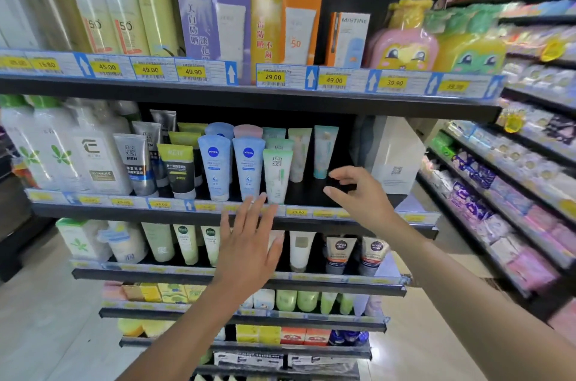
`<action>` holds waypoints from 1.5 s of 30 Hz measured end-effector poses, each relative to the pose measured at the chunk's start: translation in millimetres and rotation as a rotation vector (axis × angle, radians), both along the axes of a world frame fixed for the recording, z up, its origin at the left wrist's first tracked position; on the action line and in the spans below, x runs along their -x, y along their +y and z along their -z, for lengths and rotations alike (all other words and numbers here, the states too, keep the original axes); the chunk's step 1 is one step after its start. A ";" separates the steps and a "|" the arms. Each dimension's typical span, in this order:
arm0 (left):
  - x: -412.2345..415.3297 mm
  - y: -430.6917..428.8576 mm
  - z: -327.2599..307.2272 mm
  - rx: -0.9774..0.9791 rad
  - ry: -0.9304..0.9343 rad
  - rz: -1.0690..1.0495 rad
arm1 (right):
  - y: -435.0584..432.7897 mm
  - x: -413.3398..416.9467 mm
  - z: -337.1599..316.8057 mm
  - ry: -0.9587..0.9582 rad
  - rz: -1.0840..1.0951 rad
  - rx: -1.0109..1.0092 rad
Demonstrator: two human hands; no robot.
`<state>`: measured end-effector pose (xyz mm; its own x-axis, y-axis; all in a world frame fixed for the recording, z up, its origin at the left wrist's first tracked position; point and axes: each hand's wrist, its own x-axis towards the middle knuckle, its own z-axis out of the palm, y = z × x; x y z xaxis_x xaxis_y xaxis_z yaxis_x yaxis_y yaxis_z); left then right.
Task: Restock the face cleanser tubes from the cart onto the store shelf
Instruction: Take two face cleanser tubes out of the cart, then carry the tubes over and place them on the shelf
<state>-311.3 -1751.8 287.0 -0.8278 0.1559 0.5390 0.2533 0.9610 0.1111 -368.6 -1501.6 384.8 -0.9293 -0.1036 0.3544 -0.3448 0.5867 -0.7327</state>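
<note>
Face cleanser tubes (249, 162) stand cap-down in rows on the second level of the store shelf (124, 213), a tall black unit with yellow price labels along each edge. On the level above, sunscreen bottles (121, 7) and carded packs fill the width. Left of the tubes, on the same level, stand white bottles (53, 150) with green tops. To their right is a white box (396, 156), with a bare stretch of black shelf between it and the nearest tube.

The left hand (249, 243) is raised flat in front of the shelf edge, fingers straight and slightly spread, grasping nothing. Its fingertips reach up near the base of a green-and-white tube (277, 175) at the front of the row; whether they touch it cannot be told. The right hand (358, 193) hovers at the bare stretch, thumb and fingers loosely curved and apart, empty. Two blue Nivea tubes (215, 169) stand just left of the green-and-white one.
</note>
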 end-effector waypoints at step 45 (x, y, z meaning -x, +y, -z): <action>-350.6 1028.4 47.9 0.462 -0.141 1.528 | 793.6 -653.6 109.0 -0.492 1.596 -0.440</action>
<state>39.3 -723.4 239.1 0.2137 0.9655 0.1490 0.9763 -0.2163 0.0011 285.0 -708.0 275.8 -0.2070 0.9514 0.2281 0.9197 0.2687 -0.2861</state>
